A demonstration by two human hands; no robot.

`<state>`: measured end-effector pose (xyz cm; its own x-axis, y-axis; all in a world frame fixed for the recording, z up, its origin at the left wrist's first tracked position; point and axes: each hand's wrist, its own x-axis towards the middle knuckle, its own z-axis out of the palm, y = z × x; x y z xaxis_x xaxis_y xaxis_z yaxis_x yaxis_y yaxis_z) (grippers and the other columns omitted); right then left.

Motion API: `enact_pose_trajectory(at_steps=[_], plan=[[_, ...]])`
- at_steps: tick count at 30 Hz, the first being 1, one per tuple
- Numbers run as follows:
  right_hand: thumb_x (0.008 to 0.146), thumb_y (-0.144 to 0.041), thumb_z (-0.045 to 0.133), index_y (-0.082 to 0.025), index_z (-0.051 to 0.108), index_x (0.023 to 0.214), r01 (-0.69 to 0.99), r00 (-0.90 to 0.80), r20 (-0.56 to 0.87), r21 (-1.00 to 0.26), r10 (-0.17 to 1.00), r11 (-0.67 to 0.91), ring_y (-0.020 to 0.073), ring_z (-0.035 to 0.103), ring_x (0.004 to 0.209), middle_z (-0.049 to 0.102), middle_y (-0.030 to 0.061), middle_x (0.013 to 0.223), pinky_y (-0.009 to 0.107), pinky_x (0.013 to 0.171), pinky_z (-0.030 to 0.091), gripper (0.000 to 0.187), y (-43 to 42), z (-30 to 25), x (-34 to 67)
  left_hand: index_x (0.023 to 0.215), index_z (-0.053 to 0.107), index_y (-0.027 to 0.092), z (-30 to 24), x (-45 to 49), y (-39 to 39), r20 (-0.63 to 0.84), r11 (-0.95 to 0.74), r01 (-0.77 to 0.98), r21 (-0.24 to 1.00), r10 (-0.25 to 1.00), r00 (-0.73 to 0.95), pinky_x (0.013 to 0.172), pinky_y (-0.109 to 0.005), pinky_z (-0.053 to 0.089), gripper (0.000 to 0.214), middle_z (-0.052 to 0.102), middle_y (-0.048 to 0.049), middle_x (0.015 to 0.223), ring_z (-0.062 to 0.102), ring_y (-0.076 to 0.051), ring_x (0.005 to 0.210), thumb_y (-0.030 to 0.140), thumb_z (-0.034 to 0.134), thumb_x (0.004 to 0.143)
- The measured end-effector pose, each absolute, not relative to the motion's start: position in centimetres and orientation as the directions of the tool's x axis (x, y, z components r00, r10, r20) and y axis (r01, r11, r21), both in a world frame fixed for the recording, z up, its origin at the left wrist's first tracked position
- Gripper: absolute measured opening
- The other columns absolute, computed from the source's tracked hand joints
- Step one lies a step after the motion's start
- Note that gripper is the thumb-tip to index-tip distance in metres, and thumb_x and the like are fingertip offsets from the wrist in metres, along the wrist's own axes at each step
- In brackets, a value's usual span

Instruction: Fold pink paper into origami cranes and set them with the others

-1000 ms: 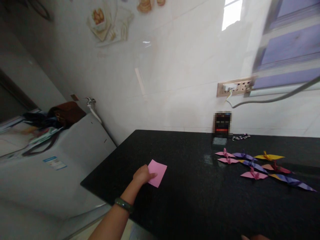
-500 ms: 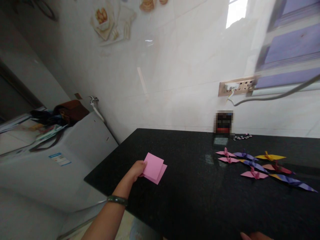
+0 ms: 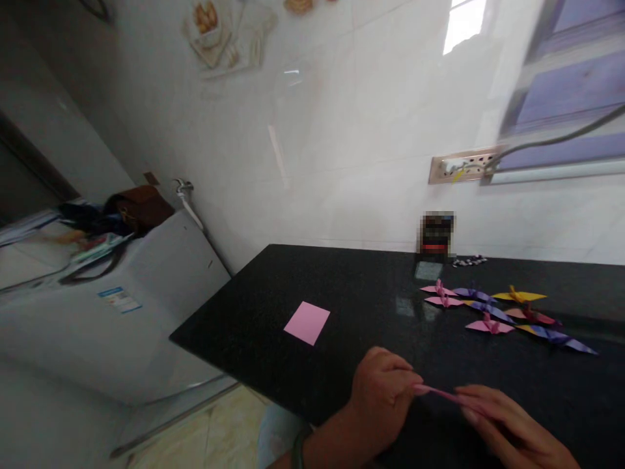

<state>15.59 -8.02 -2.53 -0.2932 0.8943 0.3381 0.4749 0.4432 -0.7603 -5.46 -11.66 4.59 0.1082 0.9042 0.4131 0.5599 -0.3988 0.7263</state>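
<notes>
Landmark: loose pink square (image 3: 307, 323), lying flat on the black countertop (image 3: 361, 280), no hand touching it.

Held sheet: a second piece of pink paper (image 3: 442, 393), to the right of the loose square and on its near side. It is seen nearly edge-on as a thin strip; cannot tell whether it is folded.

Left hand (image 3: 381, 394): fingers closed, pinching one end of the held sheet; dark green bangle (image 3: 297, 449) on the wrist. Right hand (image 3: 508, 420): thumb and fingers gripping the other end. Both hands are right of the loose square, on the near side, the left one closer to it.

Surroundings: folded paper cranes (image 3: 491, 326) in pink, purple, yellow and mixed colours sit well to the right of the loose square, grouped closely. Right of the square and beyond it: a pixelated dark object (image 3: 436, 234), with a black-and-white beaded string (image 3: 469, 261) just beside it. Far left of the square: a brown bag (image 3: 141, 207) on a white appliance (image 3: 156, 273).
</notes>
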Motion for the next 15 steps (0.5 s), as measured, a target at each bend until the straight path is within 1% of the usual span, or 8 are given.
enact_pose_trajectory(at_steps=[1, 3, 5, 7, 9, 10, 12, 15], plan=[[0.071, -0.036, 0.054, -0.024, 0.063, 0.086, 0.497, -0.27, 0.382, -0.731, 0.884, 0.468, 0.0192, 0.061, 0.08, 0.062, 0.004, 0.092, 0.024, 0.066, 0.052, 0.021, -8.2, -2.3, 15.4, 0.085, 0.066, 0.022, 4.2, -5.6, -11.7, 0.412, -0.369, 0.539, 0.757, 0.91, 0.045, 0.079, -0.033, 0.036, 0.02, 0.06, -0.0077, 0.089, 0.049, -0.019, 0.087, 0.027, 0.049, 0.074], [0.075, -0.033, 0.049, -0.023, 0.061, 0.092, 0.554, -0.221, 0.454, -0.67, 0.863, 0.495, 0.0198, 0.06, 0.082, 0.061, 0.0053, 0.095, 0.028, 0.068, 0.052, 0.023, -8.7, -1.8, 15.1, 0.1, 0.059, 0.023, 3.5, -5.9, -11.8, 0.33, -0.251, 0.403, 0.88, 0.934, -0.139, 0.089, -0.036, 0.029, 0.03, 0.054, -0.0079, 0.107, 0.042, -0.021, 0.102, 0.031, 0.052, 0.072], [0.077, -0.026, 0.046, -0.022, 0.059, 0.097, 0.592, -0.241, 0.536, -0.58, 0.809, 0.56, 0.0204, 0.057, 0.089, 0.06, 0.0061, 0.098, 0.033, 0.077, 0.048, 0.024, -9.2, -1.3, 15.0, 0.114, 0.048, 0.018, 2.9, -5.9, -11.9, 0.056, -0.047, 0.045, 0.998, 0.97, -0.235, 0.091, -0.036, 0.028, 0.046, 0.05, -0.0111, 0.113, 0.042, -0.023, 0.105, 0.039, 0.051, 0.072], [0.078, -0.019, 0.044, -0.022, 0.057, 0.1, 0.605, -0.333, 0.591, -0.464, 0.735, 0.647, 0.0197, 0.055, 0.092, 0.057, 0.0069, 0.103, 0.033, 0.079, 0.046, 0.026, -9.9, -0.9, 15.1, 0.113, 0.047, 0.012, 2.7, -5.6, -12.1, -0.239, 0.227, -0.365, 0.903, 0.971, 0.012, 0.086, -0.039, 0.032, 0.054, 0.054, -0.0143, 0.107, 0.048, -0.025, 0.099, 0.05, 0.039, 0.075], [0.077, -0.014, 0.044, -0.022, 0.055, 0.105, 0.584, -0.443, 0.617, -0.352, 0.65, 0.732, 0.0188, 0.053, 0.095, 0.056, 0.008, 0.106, 0.031, 0.078, 0.046, 0.031, -10.7, -0.6, 15.2, 0.109, 0.05, 0.009, 2.6, -5.0, -12.4, -0.314, 0.434, -0.577, 0.692, 0.901, 0.3, 0.084, -0.039, 0.035, 0.058, 0.055, -0.0154, 0.104, 0.05, -0.026, 0.098, 0.054, 0.035, 0.075], [0.077, -0.013, 0.044, -0.022, 0.055, 0.106, 0.563, -0.491, 0.622, -0.308, 0.61, 0.767, 0.0185, 0.053, 0.094, 0.056, 0.0085, 0.106, 0.03, 0.076, 0.046, 0.032, -11.3, -0.6, 15.3, 0.105, 0.052, 0.008, 2.6, -4.7, -12.6, -0.311, 0.473, -0.625, 0.621, 0.881, 0.358, 0.083, -0.039, 0.036, 0.055, 0.057, -0.0153, 0.101, 0.051, -0.026, 0.096, 0.052, 0.038, 0.075], [0.077, -0.01, 0.045, -0.023, 0.054, 0.107, 0.531, -0.569, 0.612, -0.236, 0.549, 0.814, 0.0177, 0.054, 0.088, 0.057, 0.0089, 0.103, 0.029, 0.07, 0.046, 0.034, -12.4, -0.5, 15.4, 0.097, 0.056, 0.008, 2.5, -4.3, -13.0, -0.305, 0.443, -0.687, 0.575, 0.896, 0.323, 0.081, -0.037, 0.038, 0.039, 0.061, -0.014, 0.093, 0.054, -0.025, 0.091, 0.039, 0.048, 0.074], [0.077, -0.011, 0.047, -0.023, 0.054, 0.107, 0.507, -0.647, 0.567, -0.179, 0.509, 0.843, 0.0177, 0.054, 0.081, 0.059, 0.0087, 0.1, 0.03, 0.066, 0.044, 0.033, -13.8, -0.2, 15.3, 0.089, 0.058, 0.008, 2.2, -4.1, -13.6, -0.3, 0.377, -0.699, 0.608, 0.924, 0.237, 0.078, -0.037, 0.04, 0.025, 0.063, -0.0125, 0.083, 0.056, -0.025, 0.085, 0.025, 0.055, 0.071]])
